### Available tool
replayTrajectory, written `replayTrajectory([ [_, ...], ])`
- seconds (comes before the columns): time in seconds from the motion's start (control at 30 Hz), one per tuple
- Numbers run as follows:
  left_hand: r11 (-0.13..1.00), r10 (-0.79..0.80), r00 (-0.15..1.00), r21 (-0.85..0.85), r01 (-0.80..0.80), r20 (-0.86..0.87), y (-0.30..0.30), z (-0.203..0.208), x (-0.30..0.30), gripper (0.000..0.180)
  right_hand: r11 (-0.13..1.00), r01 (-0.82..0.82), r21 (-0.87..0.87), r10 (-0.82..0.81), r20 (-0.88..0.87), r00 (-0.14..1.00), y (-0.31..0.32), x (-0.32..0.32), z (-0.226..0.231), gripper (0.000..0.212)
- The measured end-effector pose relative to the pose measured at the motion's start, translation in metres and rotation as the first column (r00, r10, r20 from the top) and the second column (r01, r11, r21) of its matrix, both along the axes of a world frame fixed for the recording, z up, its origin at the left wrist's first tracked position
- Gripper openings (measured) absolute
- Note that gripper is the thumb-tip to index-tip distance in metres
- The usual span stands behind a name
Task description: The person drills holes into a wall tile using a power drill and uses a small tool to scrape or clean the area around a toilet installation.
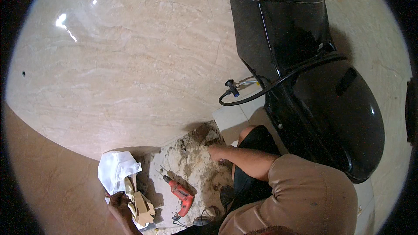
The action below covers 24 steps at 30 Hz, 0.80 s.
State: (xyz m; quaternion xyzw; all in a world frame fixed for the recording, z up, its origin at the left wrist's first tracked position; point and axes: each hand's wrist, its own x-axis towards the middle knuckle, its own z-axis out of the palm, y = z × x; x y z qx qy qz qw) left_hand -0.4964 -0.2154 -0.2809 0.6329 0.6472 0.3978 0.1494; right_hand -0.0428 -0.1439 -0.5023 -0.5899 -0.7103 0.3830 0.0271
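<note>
My left hand (118,203) is at the lower left, with its fingers closed at the lower edge of a crumpled white plastic bag (116,172). Right beside that hand lies an opened small cardboard box (143,208) among other packaging. My right hand (218,153) hangs past my bent knee, its fingers curled, and no object shows in it. Between the two hands a red power drill (183,196) with a long bit lies on the dusty, rough floor (191,159).
A black toilet (305,104) stands at the right against the marbled tile wall (143,61). A black hose (287,76) loops from it near a black valve (232,88). The drill's cord (179,223) trails toward the lower edge.
</note>
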Motion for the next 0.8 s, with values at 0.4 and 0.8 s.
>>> replayTrajectory([
  [0.4,0.999,-0.03,0.997,-0.013,0.031,0.064,-0.002,0.001,0.007,0.014,0.996,-0.06,0.072,0.058,0.023,0.998,0.002,0.0,-0.01,0.026],
  [0.8,0.997,-0.032,0.995,0.068,0.039,-0.095,-0.01,0.016,0.032,0.011,0.99,-0.064,0.125,0.061,0.027,0.998,0.006,0.001,-0.002,0.029],
])
